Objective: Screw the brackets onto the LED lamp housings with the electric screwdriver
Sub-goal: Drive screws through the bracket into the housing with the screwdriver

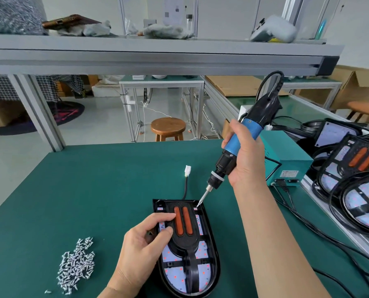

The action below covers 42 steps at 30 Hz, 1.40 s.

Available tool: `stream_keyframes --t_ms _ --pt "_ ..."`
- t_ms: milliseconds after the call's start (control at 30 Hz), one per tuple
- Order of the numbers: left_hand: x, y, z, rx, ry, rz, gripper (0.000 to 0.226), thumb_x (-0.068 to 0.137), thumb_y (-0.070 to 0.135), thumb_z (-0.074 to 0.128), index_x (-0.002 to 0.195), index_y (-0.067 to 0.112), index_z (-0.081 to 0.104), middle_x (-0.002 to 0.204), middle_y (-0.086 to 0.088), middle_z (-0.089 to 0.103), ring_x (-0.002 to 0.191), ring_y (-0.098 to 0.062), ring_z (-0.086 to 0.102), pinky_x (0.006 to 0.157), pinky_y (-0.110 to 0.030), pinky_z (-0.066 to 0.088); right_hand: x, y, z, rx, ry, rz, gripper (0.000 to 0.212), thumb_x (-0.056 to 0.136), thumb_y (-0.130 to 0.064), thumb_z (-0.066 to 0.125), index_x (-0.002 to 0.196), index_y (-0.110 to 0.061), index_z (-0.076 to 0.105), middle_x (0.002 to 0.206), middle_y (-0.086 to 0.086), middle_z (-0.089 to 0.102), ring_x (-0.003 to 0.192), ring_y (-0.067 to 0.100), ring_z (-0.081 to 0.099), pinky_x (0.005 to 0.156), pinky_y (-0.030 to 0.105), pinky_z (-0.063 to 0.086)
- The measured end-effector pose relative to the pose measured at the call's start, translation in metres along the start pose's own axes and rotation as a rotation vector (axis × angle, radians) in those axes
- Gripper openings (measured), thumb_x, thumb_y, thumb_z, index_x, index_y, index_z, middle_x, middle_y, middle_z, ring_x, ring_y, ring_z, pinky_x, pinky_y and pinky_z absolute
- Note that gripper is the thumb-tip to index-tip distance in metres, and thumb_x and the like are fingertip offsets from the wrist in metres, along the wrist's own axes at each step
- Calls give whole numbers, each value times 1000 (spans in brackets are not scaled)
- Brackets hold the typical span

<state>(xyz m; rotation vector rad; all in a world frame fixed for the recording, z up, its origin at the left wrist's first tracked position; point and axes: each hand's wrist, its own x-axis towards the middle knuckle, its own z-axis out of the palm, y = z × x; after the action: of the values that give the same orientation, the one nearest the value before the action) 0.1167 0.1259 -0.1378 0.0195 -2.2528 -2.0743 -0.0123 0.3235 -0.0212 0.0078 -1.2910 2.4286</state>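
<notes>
Looking down in the head view, the right grip [244, 157] is holding the electric screwdriver [224, 164] tight. Its tip [199, 203] is sitting at the far right corner of the bracket [185, 246]. The left grip [144, 239] is holding that bracket down, fingers bent, on the lamp housing [210, 257], which is lying near on the table [93, 190]. I think standing the leaning tool straighter is helping the screw go in. Screws [76, 265] are lying left, well apart. Cables [308, 224] and a green box [291, 166] are crowding the right, so the left is staying open.
</notes>
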Motion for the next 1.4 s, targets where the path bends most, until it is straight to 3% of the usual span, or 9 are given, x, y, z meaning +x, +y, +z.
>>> stream_keyframes --t_ms 167,367,700,833,967,1100,1300,1400 --pt "-2 1 0 -10 -5 0 28 80 23 69 106 28 77 76 2 66 68 -14 53 73 -31 46 -6 1 4 -73 -19 -83 25 79 -21 73 78 -12 51 59 1 51 49 11 48 50 20 44" --pt "-1 2 0 -7 -4 2 32 77 26 68 107 28 77 92 -15 72 75 -17 60 79 -35 50 -8 17 6 -156 14 -132 20 82 -17 75 79 -17 56 63 3 52 51 13 49 49 21 44" --pt "2 -3 -1 10 -4 18 43 70 45 67 109 30 76 89 -17 70 71 -15 54 74 -32 46 -10 28 6 -198 3 -116 21 84 -15 76 79 -19 56 63 2 51 52 14 48 50 21 44" --pt "3 -6 -2 13 -4 8 43 71 44 68 111 30 75 92 -20 70 74 -20 55 78 -37 48 -10 30 6 -196 11 -106 22 86 -14 76 79 -19 56 63 3 51 52 14 48 50 21 44" --pt "4 -9 -2 2 -3 -9 43 72 43 69 112 28 75 94 -18 72 77 -22 60 85 -56 55 -10 32 5 -202 10 -102 21 86 -14 76 81 -17 56 64 3 52 52 13 49 50 20 45" --pt "5 -11 -1 3 7 -11 43 72 42 69 112 27 75 94 -19 72 77 -22 59 87 -61 53 -9 33 4 -198 11 -104 20 85 -16 76 83 -17 56 64 2 53 53 13 49 50 20 45" --pt "4 -10 -1 -4 2 -17 43 72 43 69 112 28 75 94 -17 73 77 -22 61 86 -58 54 -10 32 5 -189 11 -106 19 83 -17 76 81 -18 56 63 1 53 53 13 49 50 20 45" --pt "4 -9 0 -8 2 -9 43 71 43 69 111 28 75 93 -16 72 76 -21 61 82 -49 55 -10 33 5 -187 12 -98 19 84 -17 75 82 -18 57 64 2 53 53 13 49 50 20 46"
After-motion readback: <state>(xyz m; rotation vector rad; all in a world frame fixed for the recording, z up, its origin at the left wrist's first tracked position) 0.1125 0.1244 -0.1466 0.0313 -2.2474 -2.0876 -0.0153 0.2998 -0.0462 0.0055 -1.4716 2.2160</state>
